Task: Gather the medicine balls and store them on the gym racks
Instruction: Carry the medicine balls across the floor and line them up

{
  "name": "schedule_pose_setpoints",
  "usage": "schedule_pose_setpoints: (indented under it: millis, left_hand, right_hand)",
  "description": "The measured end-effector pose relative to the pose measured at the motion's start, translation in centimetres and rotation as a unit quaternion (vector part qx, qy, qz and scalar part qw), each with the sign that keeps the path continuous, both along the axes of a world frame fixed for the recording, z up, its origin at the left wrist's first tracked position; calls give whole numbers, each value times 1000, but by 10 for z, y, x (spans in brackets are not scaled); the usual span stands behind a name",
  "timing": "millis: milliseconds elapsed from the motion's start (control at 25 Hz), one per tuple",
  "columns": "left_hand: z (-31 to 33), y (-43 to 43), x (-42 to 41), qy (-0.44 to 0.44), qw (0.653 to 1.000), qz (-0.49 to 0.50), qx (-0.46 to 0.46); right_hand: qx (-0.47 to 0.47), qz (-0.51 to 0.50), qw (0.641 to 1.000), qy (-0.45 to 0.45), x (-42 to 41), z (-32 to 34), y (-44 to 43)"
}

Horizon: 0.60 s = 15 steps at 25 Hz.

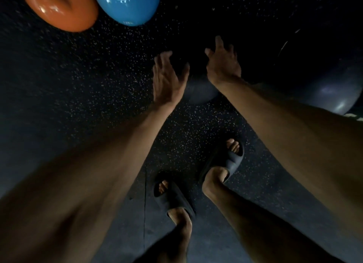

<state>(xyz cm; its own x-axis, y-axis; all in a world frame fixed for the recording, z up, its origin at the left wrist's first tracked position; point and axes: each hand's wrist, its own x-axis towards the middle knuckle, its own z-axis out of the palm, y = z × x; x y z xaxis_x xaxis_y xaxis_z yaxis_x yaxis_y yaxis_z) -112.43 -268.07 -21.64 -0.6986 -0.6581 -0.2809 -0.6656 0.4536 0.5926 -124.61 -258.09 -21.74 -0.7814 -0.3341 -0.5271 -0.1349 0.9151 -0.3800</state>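
A dark medicine ball [200,91] lies on the speckled black floor, mostly lost in shadow between my hands. My left hand [167,80] is at its left side with fingers spread, and my right hand [223,64] is over its right side, also spread. Neither hand closes on the ball; whether they touch it is unclear. A glossy blue ball [127,4] and an orange ball [62,11] rest on the floor at the far left. Another dark ball [332,93] sits at the right.
My feet in dark slides [222,160] stand just behind the dark ball. The rubber floor [78,76] stretches open to the left, with a seam [145,199] running by my left foot. No rack is in view.
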Motion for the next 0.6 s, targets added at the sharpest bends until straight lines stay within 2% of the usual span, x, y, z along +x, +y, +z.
schedule_pose_setpoints:
  millis: [80, 280, 360, 480, 600]
  left_hand:
    - [-6, 0, 10, -16, 997, -77, 3]
    - [30, -7, 6, -131, 981, -117, 87]
    - [76, -4, 12, -136, 979, -120, 88]
    - [167, 4, 42, -141, 982, -123, 34]
    - [265, 11, 97, -196, 970, -133, 47]
  right_hand:
    - [11, 4, 1000, 15, -6, 7, 2]
    - [-13, 62, 997, 51, 31, 52, 29]
    - [-20, 94, 995, 38, 56, 88, 37]
    - [2, 133, 991, 2, 97, 163, 39]
    - [32, 171, 984, -47, 144, 251, 49]
